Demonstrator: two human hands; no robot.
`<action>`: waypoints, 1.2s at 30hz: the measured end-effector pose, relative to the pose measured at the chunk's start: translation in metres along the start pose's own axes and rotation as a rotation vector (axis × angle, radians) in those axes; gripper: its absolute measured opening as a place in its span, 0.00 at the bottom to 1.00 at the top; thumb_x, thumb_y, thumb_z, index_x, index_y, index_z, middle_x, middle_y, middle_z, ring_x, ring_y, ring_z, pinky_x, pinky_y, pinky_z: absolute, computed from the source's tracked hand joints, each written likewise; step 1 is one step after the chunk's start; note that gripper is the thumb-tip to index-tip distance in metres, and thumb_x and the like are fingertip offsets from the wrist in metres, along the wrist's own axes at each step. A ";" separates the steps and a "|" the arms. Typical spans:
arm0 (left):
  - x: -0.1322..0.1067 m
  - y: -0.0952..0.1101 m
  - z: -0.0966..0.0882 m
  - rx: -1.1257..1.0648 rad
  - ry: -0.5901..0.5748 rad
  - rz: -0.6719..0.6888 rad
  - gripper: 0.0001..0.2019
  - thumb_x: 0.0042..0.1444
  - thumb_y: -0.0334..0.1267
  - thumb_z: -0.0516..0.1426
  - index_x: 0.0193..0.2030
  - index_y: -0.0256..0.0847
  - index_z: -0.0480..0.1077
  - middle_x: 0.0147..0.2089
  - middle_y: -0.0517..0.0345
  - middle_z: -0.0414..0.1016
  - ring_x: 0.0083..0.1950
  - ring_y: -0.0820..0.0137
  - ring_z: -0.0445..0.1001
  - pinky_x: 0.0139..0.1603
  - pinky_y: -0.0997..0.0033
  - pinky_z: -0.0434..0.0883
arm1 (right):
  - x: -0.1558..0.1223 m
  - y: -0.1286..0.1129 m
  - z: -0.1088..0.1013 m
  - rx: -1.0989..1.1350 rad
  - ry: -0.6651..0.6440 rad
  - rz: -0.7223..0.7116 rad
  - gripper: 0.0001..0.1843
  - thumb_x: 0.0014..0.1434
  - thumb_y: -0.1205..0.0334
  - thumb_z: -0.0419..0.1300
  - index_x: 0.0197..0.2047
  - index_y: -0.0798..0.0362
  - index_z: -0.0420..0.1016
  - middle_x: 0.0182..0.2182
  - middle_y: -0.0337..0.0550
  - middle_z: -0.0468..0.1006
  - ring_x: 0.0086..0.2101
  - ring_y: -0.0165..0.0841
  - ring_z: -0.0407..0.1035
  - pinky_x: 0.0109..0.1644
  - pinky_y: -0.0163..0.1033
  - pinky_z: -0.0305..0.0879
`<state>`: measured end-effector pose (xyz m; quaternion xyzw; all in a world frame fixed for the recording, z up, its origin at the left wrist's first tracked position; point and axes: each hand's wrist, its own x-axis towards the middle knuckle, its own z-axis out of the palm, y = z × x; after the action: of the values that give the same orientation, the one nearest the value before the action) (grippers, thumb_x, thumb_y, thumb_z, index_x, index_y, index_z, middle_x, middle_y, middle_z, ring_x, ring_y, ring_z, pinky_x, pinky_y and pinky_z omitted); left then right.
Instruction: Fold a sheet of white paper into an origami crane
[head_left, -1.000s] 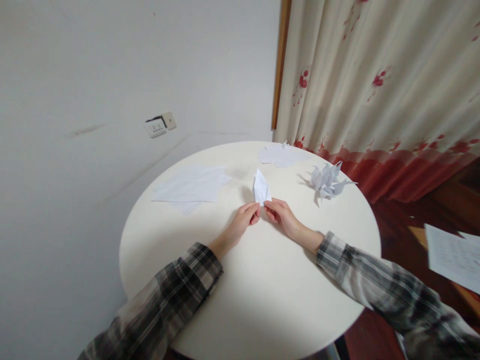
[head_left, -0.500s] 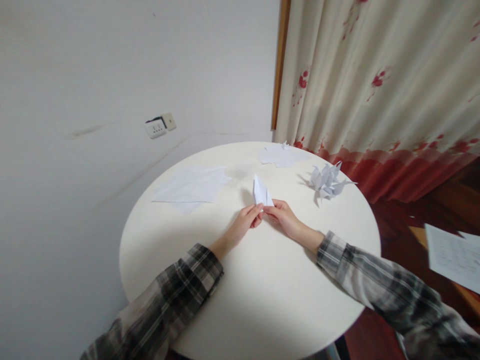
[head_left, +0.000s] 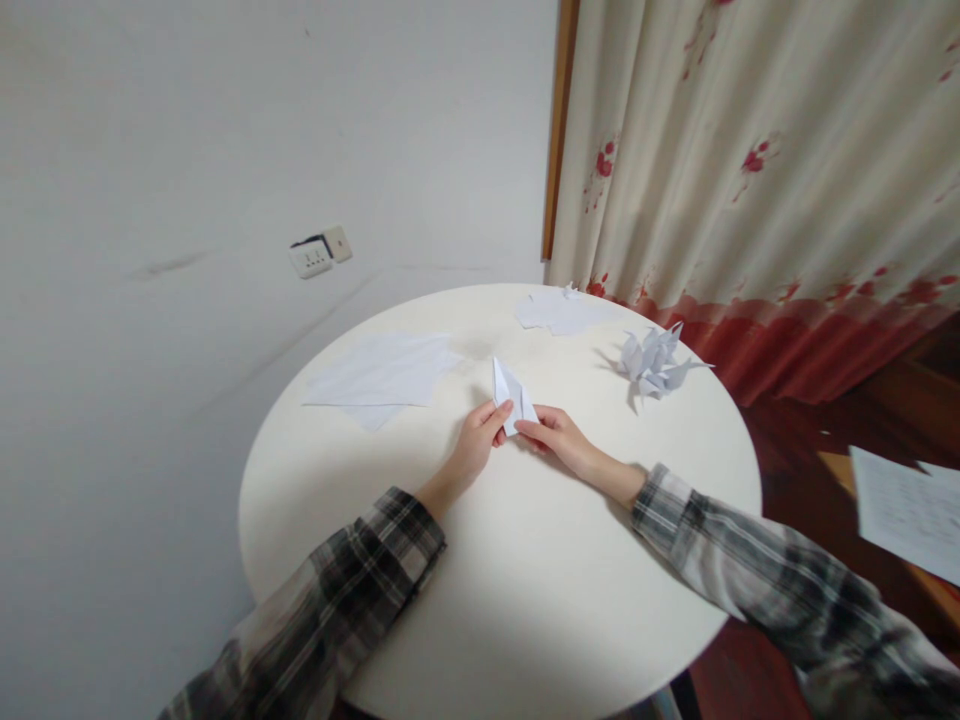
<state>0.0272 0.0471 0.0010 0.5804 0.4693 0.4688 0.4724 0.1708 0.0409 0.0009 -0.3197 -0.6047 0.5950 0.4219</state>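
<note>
A small folded piece of white paper [head_left: 511,391], pointed at its upper end, is held between both hands over the middle of the round table. My left hand [head_left: 480,432] pinches its left edge, thumb on top. At the lower right edge my right hand [head_left: 556,436] grips it, also with the thumb on the near face. The fingers behind the paper are mostly hidden. To the right on the table sits a cluster of folded white paper cranes [head_left: 655,362].
White paper sheets [head_left: 379,368] lie at the table's left. More paper [head_left: 559,312] rests at the far edge, a small folded piece on it. The white round table [head_left: 495,590] stands by a wall with a socket [head_left: 310,259] and a curtain [head_left: 675,200]. Printed sheets [head_left: 904,510] lie off to the right.
The folded paper has tilted to the left and come slightly lower. My left hand has shifted left, apart from the right, and now holds the paper's left edge.
</note>
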 end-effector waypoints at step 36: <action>0.008 -0.013 -0.002 -0.162 0.167 0.004 0.20 0.46 0.53 0.55 0.19 0.37 0.59 0.17 0.66 0.55 0.19 0.79 0.55 0.19 0.77 0.52 | 0.002 0.002 -0.006 -0.082 0.282 -0.072 0.22 0.52 0.46 0.53 0.18 0.53 0.59 0.13 0.31 0.55 0.17 0.24 0.48 0.22 0.33 0.43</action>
<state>0.0246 0.0570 -0.0110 0.5002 0.4665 0.5526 0.4762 0.1752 0.0462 -0.0011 -0.3952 -0.5742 0.5036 0.5103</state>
